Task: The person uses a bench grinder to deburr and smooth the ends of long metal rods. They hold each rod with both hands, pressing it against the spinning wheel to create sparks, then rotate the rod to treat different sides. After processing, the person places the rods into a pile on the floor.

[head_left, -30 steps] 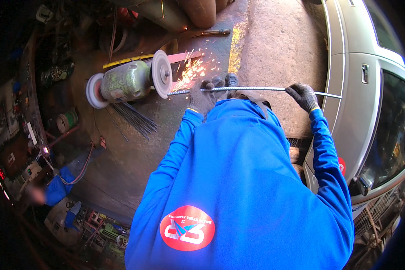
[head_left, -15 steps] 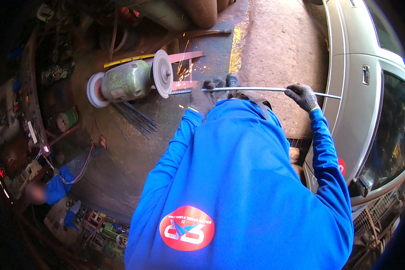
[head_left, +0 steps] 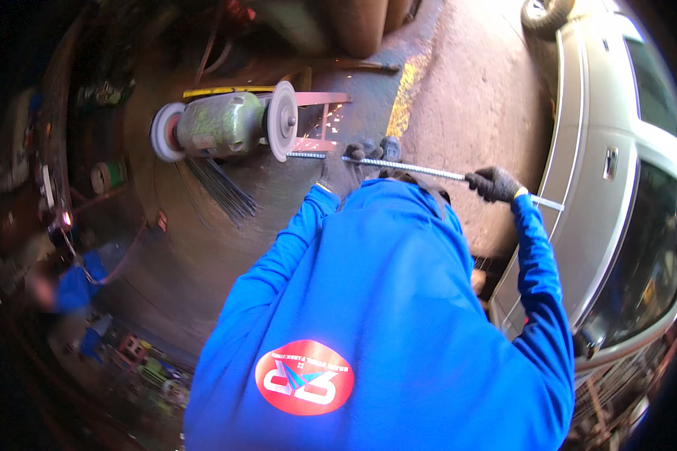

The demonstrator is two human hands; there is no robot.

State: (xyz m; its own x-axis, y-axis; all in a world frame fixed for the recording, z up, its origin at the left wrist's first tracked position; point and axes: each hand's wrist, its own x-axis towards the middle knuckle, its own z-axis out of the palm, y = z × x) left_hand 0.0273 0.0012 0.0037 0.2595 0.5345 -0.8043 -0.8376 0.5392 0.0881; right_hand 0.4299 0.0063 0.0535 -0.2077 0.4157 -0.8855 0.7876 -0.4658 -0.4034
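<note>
A long ribbed steel bar point(head_left: 421, 169) runs across in front of my body, tilted slightly down to the right. My left hand point(head_left: 343, 165), in a dark work glove, is closed round the bar near its left end. That end meets the lower rim of the right grinding wheel point(head_left: 281, 124) on a green bench grinder point(head_left: 222, 126). A few sparks point(head_left: 332, 116) show beside the wheel. Farther along, my right hand point(head_left: 493, 184), also gloved, is wrapped round the bar, and its right end sticks out past the glove.
A bundle of thin rods point(head_left: 222, 192) lies on the floor below the grinder. Close on my right stands a silver vehicle point(head_left: 590, 150). Another person in blue point(head_left: 79, 289) is at the far left. Large cylinders point(head_left: 357, 26) stand beyond the grinder.
The bar has tilted, its right part now lower, and my right hand has shifted down and slightly left along with it. Fewer sparks show. The whole view has shifted slightly.
</note>
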